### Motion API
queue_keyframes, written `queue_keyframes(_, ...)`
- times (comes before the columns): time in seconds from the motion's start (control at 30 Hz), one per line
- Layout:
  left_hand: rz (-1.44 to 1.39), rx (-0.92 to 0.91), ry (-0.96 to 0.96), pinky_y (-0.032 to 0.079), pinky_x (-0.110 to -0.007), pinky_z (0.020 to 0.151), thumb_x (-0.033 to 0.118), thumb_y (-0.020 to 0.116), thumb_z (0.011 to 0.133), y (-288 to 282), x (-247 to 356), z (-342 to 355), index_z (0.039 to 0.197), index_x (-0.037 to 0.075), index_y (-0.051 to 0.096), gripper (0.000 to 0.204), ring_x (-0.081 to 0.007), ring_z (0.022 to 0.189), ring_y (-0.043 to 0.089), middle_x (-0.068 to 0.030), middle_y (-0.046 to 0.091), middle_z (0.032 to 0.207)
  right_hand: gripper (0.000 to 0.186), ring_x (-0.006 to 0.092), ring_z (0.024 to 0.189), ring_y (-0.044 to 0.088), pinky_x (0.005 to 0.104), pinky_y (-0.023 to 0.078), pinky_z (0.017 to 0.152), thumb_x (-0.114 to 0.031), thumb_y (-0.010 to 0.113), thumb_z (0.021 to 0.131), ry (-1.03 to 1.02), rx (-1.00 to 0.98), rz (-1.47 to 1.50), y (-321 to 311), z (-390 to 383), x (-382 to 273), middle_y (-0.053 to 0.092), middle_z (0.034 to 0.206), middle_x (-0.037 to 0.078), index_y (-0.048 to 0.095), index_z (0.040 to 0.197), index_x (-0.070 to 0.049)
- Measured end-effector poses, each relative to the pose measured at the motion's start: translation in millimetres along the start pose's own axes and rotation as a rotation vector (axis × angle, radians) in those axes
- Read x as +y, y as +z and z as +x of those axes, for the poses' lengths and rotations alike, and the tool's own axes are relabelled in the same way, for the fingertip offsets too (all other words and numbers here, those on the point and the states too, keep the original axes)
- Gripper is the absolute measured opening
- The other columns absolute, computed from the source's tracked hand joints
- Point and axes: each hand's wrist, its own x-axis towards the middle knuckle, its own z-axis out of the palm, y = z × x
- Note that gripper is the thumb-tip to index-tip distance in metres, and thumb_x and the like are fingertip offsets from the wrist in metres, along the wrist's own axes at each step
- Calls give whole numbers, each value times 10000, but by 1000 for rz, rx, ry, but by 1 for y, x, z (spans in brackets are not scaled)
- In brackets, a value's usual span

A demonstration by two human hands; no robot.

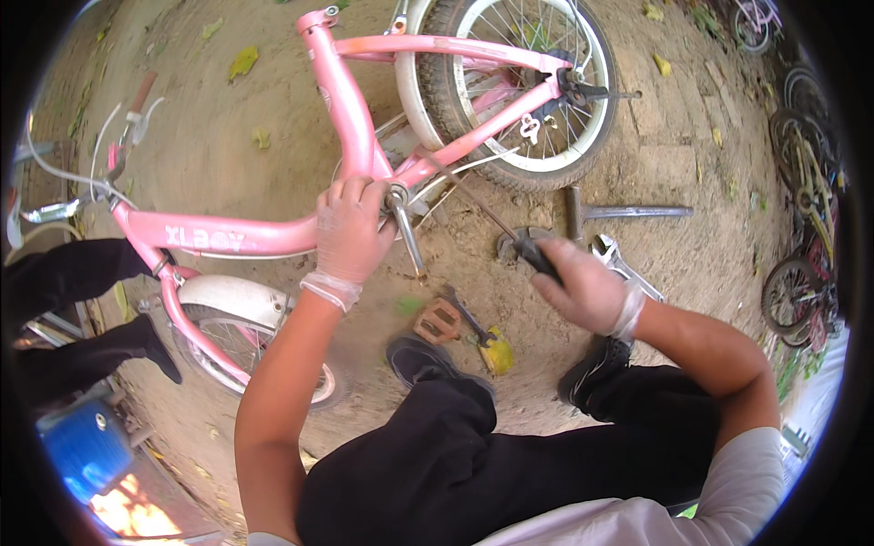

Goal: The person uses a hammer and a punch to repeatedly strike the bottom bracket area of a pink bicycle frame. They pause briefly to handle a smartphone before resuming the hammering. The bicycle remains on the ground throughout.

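Observation:
A pink bicycle lies on its side on the dirt ground. My left hand, in a clear thin glove, grips its frame beside the bottom bracket. Just right of those fingers, a metal crank arm without a pedal points down. My gloved right hand is closed round the black handle of a long screwdriver. Its shaft slants up and left to the lower frame tube near the crank; exactly what the tip touches is unclear. Beyond the shaft is the rear wheel with its white rim.
A hammer and an adjustable wrench lie by my right hand. A brown pedal and a dark wrench lie between my shoes. Another person's dark-trousered legs are at left, near a blue container. Several bicycles stand far right.

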Motion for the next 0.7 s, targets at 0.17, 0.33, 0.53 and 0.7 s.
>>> queue_keyframes(0.17, -12, 62, -57, 389, -440, 880, 127, 753, 707, 9, 2, -6, 1075, 126, 651, 382, -293, 1025, 522, -65, 575, 1038, 424, 358, 901, 642, 423, 518, 812, -127, 685, 851, -84, -16, -199, -77, 3, -38, 620, 1013, 183, 573, 1247, -24)
queue_keyframes(0.33, -16, 105, -64, 387, -445, 895, 119, 746, 705, 14, 2, -10, 1088, 131, 658, 393, -292, 1038, 520, -63, 571, 1048, 311, 310, 831, 680, 354, 556, 736, 8, 740, 740, -308, 113, -266, -115, 23, -67, 650, 1033, 155, 670, 1042, -9)
queue_keyframes(0.53, -34, 107, -84, 387, -446, 900, 110, 737, 711, 17, 3, -13, 1119, 131, 650, 418, -296, 1041, 519, -65, 566, 1054, 290, 330, 817, 655, 375, 541, 701, 4, 723, 736, -545, 76, -429, -118, 55, -81, 638, 976, 149, 672, 1021, -9)
queue_keyframes(0.7, -53, 118, -84, 387, -445, 903, 106, 739, 707, 17, 3, -13, 1122, 127, 647, 426, -301, 1045, 517, -71, 565, 1055, 215, 366, 815, 649, 437, 537, 735, -90, 712, 756, -527, 104, -426, -114, 63, -90, 661, 877, 161, 680, 958, -23)
